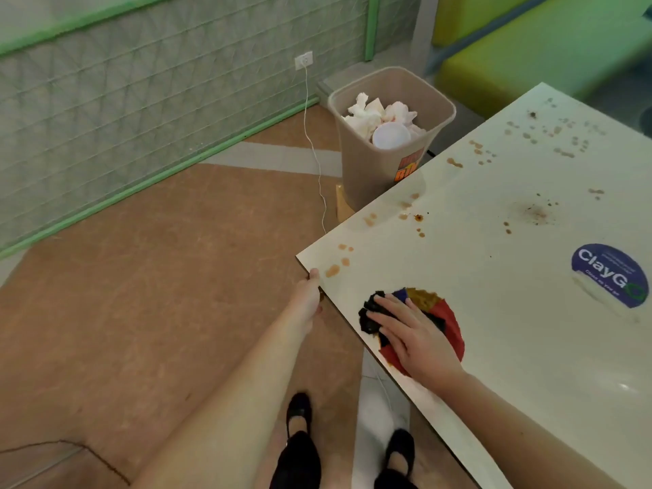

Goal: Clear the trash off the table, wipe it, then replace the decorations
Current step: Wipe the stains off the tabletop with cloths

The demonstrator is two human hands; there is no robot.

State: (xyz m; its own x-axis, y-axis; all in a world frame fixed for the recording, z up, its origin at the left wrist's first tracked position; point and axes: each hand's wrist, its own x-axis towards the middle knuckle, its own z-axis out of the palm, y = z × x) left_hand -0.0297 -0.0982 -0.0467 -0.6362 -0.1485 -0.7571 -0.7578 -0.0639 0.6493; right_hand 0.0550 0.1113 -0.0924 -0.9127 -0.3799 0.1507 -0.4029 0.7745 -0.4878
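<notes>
One table (pixel 494 284), white, brown spills scattered toward far edge. One bin (pixel 356 178) on tan floor beyond table's far corner, holding crumpled tissues, one cup. One multicoloured cloth (pixel 448 319) near table's near edge, right hand (pixel 412 333) pressing flat on it. Left hand (pixel 308 298) grasping table's near corner.

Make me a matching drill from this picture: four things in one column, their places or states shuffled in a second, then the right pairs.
Things:
1. cloth
2. bin
3. left hand
4. sticker

Places or states:
A. on the floor beside the table, holding crumpled tissues
B. stuck flat on the tabletop, round and blue
C. pressed flat under the right hand
D. gripping the table's corner edge

Pairs: 1-C, 2-A, 3-D, 4-B
</notes>
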